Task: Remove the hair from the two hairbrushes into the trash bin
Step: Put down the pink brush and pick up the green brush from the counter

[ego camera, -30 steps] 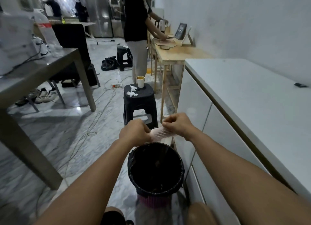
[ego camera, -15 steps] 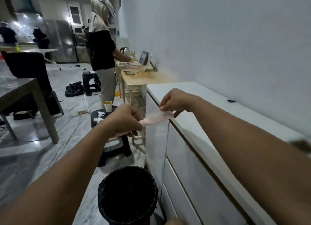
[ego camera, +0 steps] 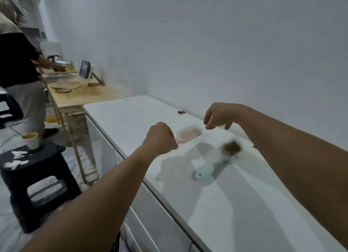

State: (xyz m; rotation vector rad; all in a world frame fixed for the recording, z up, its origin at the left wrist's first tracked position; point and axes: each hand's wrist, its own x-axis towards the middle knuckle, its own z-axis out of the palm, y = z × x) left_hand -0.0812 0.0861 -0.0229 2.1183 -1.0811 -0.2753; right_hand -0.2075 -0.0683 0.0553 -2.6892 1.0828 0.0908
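My left hand [ego camera: 161, 137] is closed around the handle of a pink hairbrush [ego camera: 189, 134], holding it bristles-up just above the white counter [ego camera: 131, 116]. My right hand [ego camera: 219, 116] hovers beside the brush head with fingers apart and nothing in them. A light blue hairbrush [ego camera: 212, 167] lies on the counter below my right forearm, its head matted with brown hair [ego camera: 232, 147]. The trash bin is out of view.
A black stool [ego camera: 37, 169] with a paper cup [ego camera: 31, 140] and crumpled tissues stands on the floor at left. A person [ego camera: 18, 67] works at a wooden table [ego camera: 84, 96] beyond the counter. A small dark object [ego camera: 181, 111] lies near the wall.
The view swung from the bin on the floor up to the counter. My right hand has let go of the pink brush head; my left hand carried the brush over the counter.
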